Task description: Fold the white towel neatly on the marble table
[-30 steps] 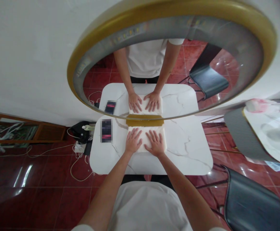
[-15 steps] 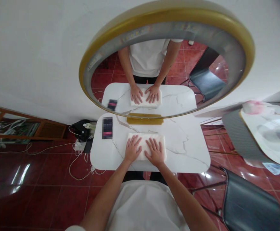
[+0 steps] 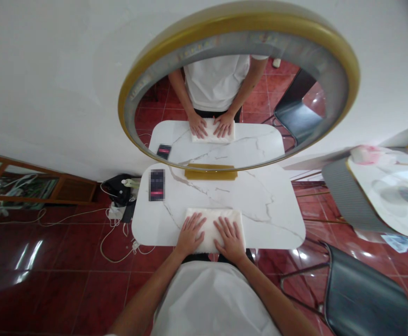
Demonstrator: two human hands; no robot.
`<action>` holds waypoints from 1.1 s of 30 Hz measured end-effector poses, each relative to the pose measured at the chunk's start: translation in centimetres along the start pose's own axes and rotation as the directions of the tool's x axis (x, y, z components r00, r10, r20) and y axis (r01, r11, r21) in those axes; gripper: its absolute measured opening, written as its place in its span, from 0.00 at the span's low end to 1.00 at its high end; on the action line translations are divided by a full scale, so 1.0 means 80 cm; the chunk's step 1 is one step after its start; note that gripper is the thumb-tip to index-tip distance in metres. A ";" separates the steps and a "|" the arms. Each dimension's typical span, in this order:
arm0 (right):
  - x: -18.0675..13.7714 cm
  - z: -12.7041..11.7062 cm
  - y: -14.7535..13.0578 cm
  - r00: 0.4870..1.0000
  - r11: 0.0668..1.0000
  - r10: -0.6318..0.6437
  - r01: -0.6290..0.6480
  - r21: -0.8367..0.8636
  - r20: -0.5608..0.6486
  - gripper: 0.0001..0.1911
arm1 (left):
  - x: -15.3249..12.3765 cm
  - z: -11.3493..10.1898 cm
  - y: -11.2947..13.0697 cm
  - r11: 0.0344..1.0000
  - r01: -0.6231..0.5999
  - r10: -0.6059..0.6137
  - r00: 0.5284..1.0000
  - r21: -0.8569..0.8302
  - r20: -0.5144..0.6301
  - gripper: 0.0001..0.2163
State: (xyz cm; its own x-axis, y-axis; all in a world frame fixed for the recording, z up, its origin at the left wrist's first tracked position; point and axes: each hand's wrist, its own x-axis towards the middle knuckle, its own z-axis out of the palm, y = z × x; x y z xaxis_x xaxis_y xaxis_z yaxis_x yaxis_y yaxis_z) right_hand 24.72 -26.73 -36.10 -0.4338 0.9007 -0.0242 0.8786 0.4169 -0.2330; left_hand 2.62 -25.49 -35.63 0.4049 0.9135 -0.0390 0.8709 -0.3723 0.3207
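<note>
You are drawing the folded white towel (image 3: pixel 213 227) back toward yourself: a second ago it was lying just beside the gold mirror base (image 3: pixel 211 173), half a second ago it was sitting mid-worktop, and now it is resting at the near edge of the worktop (image 3: pixel 274 210), well apart from the base. Both of your hands are travelling with it. Your left hand (image 3: pixel 189 235) is lying flat on the towel's left half, palm down, fingers spread and pointing away from you. Your right hand (image 3: pixel 231 238) is doing the same on the right half, with a strip of towel showing between the two hands. Neither hand is pinching or gripping the cloth; both are pressing open on top of it. Your wrists are now hanging over the worktop's near edge, close to your white shirt.

Your phone (image 3: pixel 157 185) is staying where it was, at the far left corner of the worktop, near the round gold-rimmed mirror (image 3: pixel 344 56), which is reflecting your hands and the towel. To your right a dark chair (image 3: pixel 365 294) is standing on the red tiled floor, and cables (image 3: pixel 115 235) are trailing over the floor to your left.
</note>
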 end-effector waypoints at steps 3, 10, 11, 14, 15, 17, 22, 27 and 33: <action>0.003 0.000 0.000 1.000 1.000 0.009 -0.009 -0.010 -0.011 0.37 | 0.002 0.001 -0.004 1.000 -0.014 0.014 1.000 0.011 -0.016 0.28; 0.031 0.000 0.007 0.999 0.999 0.020 -0.021 -0.035 -0.030 0.37 | 0.031 -0.001 -0.015 1.000 -0.013 0.013 1.000 0.014 -0.026 0.28; 0.036 0.000 0.010 0.999 0.999 0.022 -0.024 -0.037 -0.032 0.37 | 0.036 -0.001 -0.018 1.000 -0.008 0.008 1.000 0.010 -0.029 0.28; 0.055 0.000 0.017 0.998 0.999 0.033 -0.034 -0.034 -0.045 0.37 | 0.054 -0.003 -0.026 1.000 0.004 -0.004 0.999 0.000 -0.038 0.28; 0.062 0.001 0.020 0.998 0.999 0.035 -0.036 -0.029 -0.049 0.37 | 0.061 -0.004 -0.029 1.000 0.004 -0.004 0.999 -0.002 -0.041 0.27; 0.075 0.001 0.026 0.998 0.999 0.037 -0.038 -0.017 -0.058 0.37 | 0.073 -0.006 -0.035 1.000 0.004 -0.004 0.999 -0.003 -0.051 0.27; 0.108 0.000 0.038 0.996 1.000 0.029 -0.029 0.001 -0.085 0.37 | 0.104 -0.012 -0.050 1.000 0.014 -0.015 0.997 -0.011 -0.075 0.26; 0.139 -0.004 0.049 0.996 1.000 0.030 -0.030 -0.005 -0.081 0.37 | 0.132 -0.017 -0.065 0.999 0.018 -0.020 0.995 -0.027 -0.097 0.26; 0.160 -0.004 0.057 0.996 0.999 0.028 -0.030 -0.020 -0.080 0.37 | 0.152 -0.020 -0.078 0.999 0.005 -0.009 0.993 -0.037 -0.115 0.25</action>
State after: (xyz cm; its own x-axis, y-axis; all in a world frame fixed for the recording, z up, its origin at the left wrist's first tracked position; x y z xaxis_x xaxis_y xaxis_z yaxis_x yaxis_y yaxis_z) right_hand 23.24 -13.27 -37.20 -0.3913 0.9191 0.0468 0.8952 0.3920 -0.2122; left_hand 1.68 -11.80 -36.58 0.3620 0.9297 0.0675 0.8619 -0.3615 0.3555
